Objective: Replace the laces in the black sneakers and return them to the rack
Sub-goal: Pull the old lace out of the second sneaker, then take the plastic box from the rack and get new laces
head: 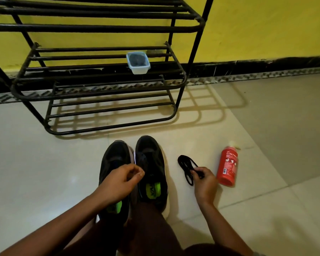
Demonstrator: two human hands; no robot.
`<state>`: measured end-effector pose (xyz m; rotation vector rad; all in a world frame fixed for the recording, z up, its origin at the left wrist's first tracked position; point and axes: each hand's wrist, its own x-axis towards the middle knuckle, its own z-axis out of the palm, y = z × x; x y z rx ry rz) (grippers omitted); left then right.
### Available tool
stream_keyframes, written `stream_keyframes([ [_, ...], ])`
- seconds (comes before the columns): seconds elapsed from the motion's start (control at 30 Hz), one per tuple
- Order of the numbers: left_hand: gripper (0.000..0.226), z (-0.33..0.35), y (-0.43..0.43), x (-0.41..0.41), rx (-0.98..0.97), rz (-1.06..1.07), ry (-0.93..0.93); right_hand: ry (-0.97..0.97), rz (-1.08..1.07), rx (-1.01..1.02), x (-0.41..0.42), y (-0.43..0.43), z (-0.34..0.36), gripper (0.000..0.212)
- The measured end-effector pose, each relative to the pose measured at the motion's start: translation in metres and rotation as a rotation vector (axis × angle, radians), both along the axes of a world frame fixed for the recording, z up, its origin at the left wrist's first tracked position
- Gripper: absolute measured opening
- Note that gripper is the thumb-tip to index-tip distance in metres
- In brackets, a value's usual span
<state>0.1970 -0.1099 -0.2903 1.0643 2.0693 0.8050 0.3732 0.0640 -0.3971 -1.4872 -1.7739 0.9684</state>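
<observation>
Two black sneakers with green insoles stand side by side on the floor, toes toward the rack: the left sneaker and the right sneaker. My left hand hovers over them with fingers curled; whether it pinches anything I cannot tell. My right hand grips a bundled black lace lying on the tiles right of the shoes. The black metal shoe rack stands against the yellow wall beyond.
A small clear plastic box with dark contents sits on the rack's middle shelf. A red bottle lies on the floor right of the lace. My knees fill the bottom of the view.
</observation>
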Motion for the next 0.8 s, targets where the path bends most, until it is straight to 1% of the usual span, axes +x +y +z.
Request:
stream_keyframes([
  [0.07,0.008,0.000,-0.002,-0.001,-0.009,-0.007,0.012,-0.303,0.082,0.124,0.002,-0.003,-0.010,0.024],
  [0.13,0.008,-0.001,-0.001,-0.004,-0.014,0.002,0.046,-0.546,0.162,0.209,0.003,-0.007,-0.013,0.043],
  [0.17,0.008,-0.002,-0.001,-0.005,-0.016,0.003,0.074,-0.628,0.205,0.243,0.001,-0.008,-0.014,0.050],
  [0.23,0.013,-0.003,-0.001,-0.006,-0.029,-0.019,0.145,-0.747,0.297,0.292,-0.005,-0.009,-0.015,0.055],
  [0.33,0.033,-0.008,-0.002,-0.008,-0.117,-0.062,0.309,-0.858,0.441,0.227,-0.013,-0.010,-0.019,0.066],
  [0.4,0.051,-0.009,-0.004,-0.010,-0.242,-0.065,0.434,-0.870,0.499,0.169,-0.013,-0.010,-0.025,0.074],
  [0.47,0.067,-0.012,-0.006,-0.015,-0.388,-0.055,0.481,-0.841,0.528,0.148,-0.011,-0.009,-0.031,0.080],
  [0.5,0.073,-0.015,-0.007,-0.017,-0.456,-0.048,0.459,-0.841,0.524,0.162,-0.009,-0.009,-0.032,0.081],
  [0.57,0.082,-0.020,-0.010,-0.019,-0.567,-0.052,0.358,-0.876,0.538,0.165,-0.008,-0.007,-0.029,0.082],
  [0.63,0.086,-0.027,-0.011,-0.017,-0.617,-0.076,0.268,-0.897,0.541,0.139,-0.008,-0.006,-0.022,0.087],
  [0.67,0.087,-0.029,-0.012,-0.017,-0.606,-0.075,0.244,-0.876,0.523,0.135,-0.010,-0.006,-0.018,0.089],
  [0.73,0.088,-0.031,-0.011,-0.017,-0.562,-0.057,0.219,-0.736,0.441,0.193,-0.016,-0.007,-0.005,0.086],
  [0.8,0.088,-0.030,-0.010,-0.017,-0.537,-0.037,0.203,-0.530,0.386,0.301,-0.027,-0.008,0.012,0.072],
])
